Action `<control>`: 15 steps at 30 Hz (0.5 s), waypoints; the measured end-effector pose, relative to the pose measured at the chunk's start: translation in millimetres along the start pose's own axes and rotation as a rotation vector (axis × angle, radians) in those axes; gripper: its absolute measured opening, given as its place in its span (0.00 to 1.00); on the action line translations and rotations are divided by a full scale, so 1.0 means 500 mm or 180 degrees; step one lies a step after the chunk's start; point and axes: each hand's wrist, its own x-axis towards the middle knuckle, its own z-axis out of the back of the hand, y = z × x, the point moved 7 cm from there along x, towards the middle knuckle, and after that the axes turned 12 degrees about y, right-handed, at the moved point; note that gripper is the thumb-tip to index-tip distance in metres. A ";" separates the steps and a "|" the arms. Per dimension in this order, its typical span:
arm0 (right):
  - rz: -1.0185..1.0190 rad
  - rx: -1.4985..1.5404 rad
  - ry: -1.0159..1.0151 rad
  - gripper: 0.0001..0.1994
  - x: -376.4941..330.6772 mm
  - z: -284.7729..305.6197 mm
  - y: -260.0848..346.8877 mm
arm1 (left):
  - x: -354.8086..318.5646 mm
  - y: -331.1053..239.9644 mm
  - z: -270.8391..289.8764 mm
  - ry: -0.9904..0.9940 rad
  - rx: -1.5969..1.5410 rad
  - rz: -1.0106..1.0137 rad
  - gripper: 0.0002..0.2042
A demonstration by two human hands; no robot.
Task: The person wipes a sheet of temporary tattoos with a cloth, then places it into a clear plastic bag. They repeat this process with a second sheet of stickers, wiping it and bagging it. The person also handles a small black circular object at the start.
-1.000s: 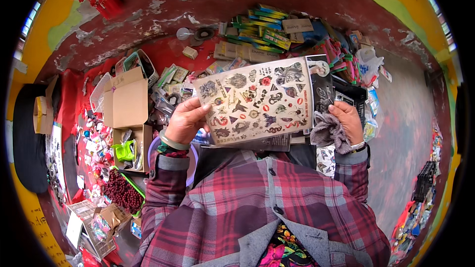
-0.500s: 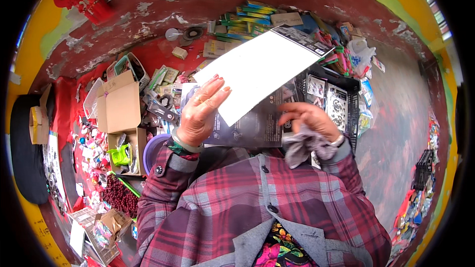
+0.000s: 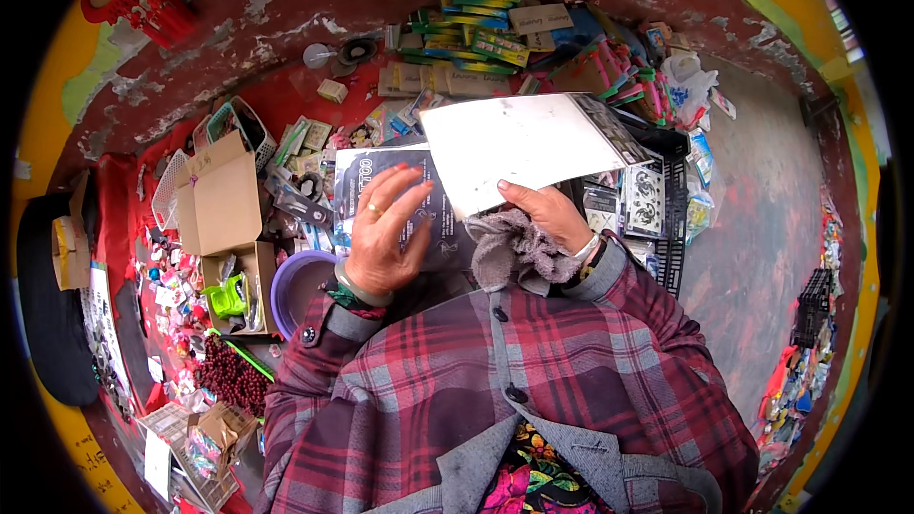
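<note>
The left hand (image 3: 386,228) lay spread, fingers open and flat, on a dark glossy packet (image 3: 395,205) that rested just above the lap, pressing it down rather than gripping it. The right hand (image 3: 545,219) was closed on two things at once — its thumb and fingers pinched the lower edge of a white sheet (image 3: 519,148), held tilted with its blank back toward the camera, while a grey cloth (image 3: 509,252) was bunched under the palm. The sheet hung over the packet and partly over a black crate (image 3: 666,209) of small packets at the right. By the look of it, the step in hand was handling the sheets one by one, with this one lifted off the pile; a sound next move would call for a steady pinch on the sheet and the left hand kept flat so the packet did not slide. The sheet's printed face was turned away and could not be seen — the packet's lower part was hidden behind the hand and cloth, and the goods heaped beyond a cardboard box (image 3: 224,205) at the left were too small and crowded to tell apart.
</note>
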 end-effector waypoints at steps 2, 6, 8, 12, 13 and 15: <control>-0.0189 0.0289 -0.0199 0.20 0.000 -0.007 -0.013 | -0.007 -0.013 -0.011 -0.0010 0.0128 -0.0093 0.22; -0.0300 0.0142 -0.0330 0.23 0.001 -0.010 -0.041 | 0.002 -0.020 -0.042 0.0031 0.0287 -0.0178 0.21; -0.0298 -0.0146 -0.0338 0.25 0.004 -0.010 -0.049 | 0.006 -0.019 -0.050 -0.0065 0.0303 -0.0209 0.20; -0.0292 -0.0338 -0.0227 0.27 0.003 -0.007 -0.052 | 0.010 -0.015 -0.053 -0.0081 0.0122 -0.0215 0.16; -0.0261 -0.0369 -0.0231 0.27 0.003 -0.006 -0.051 | 0.011 -0.013 -0.052 -0.0095 0.0061 -0.0177 0.16; -0.0233 -0.0389 -0.0231 0.27 0.003 -0.006 -0.050 | 0.012 -0.009 -0.051 -0.0125 -0.0060 -0.0102 0.15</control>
